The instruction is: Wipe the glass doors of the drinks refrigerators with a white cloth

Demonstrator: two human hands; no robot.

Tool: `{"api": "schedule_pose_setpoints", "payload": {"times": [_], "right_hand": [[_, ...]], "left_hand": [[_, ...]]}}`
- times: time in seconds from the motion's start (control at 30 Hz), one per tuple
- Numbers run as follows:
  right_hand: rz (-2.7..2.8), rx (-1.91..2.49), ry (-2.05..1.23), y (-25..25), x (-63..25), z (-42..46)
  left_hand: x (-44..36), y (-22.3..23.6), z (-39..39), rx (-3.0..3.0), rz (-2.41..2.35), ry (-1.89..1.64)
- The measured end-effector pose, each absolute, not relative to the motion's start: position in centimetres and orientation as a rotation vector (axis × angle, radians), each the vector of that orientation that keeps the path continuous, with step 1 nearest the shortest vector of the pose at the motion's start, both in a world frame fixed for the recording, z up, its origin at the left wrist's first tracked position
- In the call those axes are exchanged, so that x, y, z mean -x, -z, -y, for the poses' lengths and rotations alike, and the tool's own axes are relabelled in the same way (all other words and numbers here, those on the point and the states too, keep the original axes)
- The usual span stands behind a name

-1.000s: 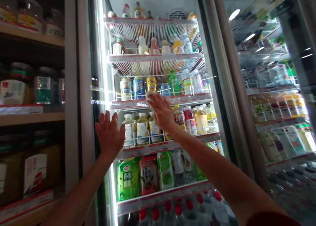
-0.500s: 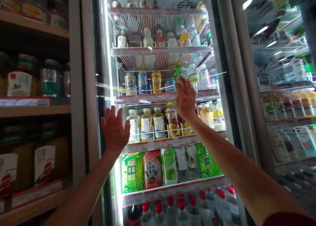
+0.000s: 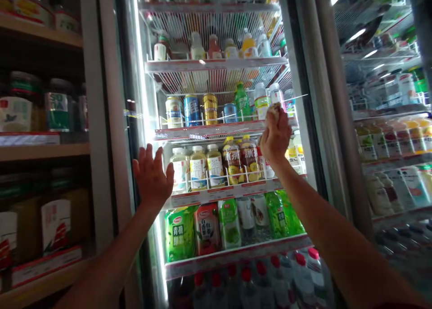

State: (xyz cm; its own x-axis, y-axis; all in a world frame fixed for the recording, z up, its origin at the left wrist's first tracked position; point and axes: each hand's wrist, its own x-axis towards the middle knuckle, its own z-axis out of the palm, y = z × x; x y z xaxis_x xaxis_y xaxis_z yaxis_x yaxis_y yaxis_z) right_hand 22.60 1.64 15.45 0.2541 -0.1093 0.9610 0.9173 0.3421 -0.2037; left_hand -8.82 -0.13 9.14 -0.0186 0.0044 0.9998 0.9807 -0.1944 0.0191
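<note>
Pressing cloth [image 3: 275, 109] flat, evenly against glass door [image 3: 216, 140] likely works best; right hand [image 3: 277, 137], fingers clamped on it; left hand [image 3: 153, 176], fingers spread apart, contact unclear.

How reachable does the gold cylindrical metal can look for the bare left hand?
Probably not reachable: the clear glass door appears shut between the left hand and the gold can.

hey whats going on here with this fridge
Someone is at a glass fridge door, with bottles and cans behind it. The right hand holds what looks like a pale, crumpled cloth up at the door, towards its right side. The left hand is raised and spread open near the left edge, seemingly resting on the door.
</note>
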Motion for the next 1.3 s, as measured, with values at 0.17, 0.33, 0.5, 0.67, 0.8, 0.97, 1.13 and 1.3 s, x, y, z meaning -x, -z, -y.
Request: {"api": "schedule_pose_setpoints", "payload": {"times": [0.17, 0.33, 0.5, 0.67, 0.8, 0.97, 1.13, 1.3], "right_hand": [[1.551, 0.720, 1.122, -11.0, -15.7, -0.9], [1.753, 0.677, 1.203, -9.3, -15.5, -0.3], [1.176, 0.946, 0.974, -12.0, -26.4, -1.6], [1.042, 0.910, 0.926, -11.4, -26.1, -2.0], [1.554, 0.742, 1.096, -8.6, -19.0, -1.1], [1.555, 0.764, 1.103, -7.6, -21.2, -0.8], [0.965, 0.953, 0.895, -9.3, -28.4, -2.0], [1.198, 0.852, 0.974, -8.4, -22.4, -1.7]], "left_hand": [[8.0, -8.0, 0.1, 1.374, 1.120, 1.378], [7.7, -6.6, 0.3, 1.427, 1.124, 1.326], [7.8, -6.4, 0.1, 1.401, 1.113, 1.343], [7.5, -6.5, -0.1, 1.384, 1.098, 1.352], [7.6, -6.5, 0.0, 1.396, 1.109, 1.337], [7.8, -6.2, 0.1, 1.409, 1.109, 1.347], [7.6, -6.0, 0.1, 1.394, 1.116, 1.339], [7.6, -6.2, 0.2, 1.398, 1.120, 1.347]]}}
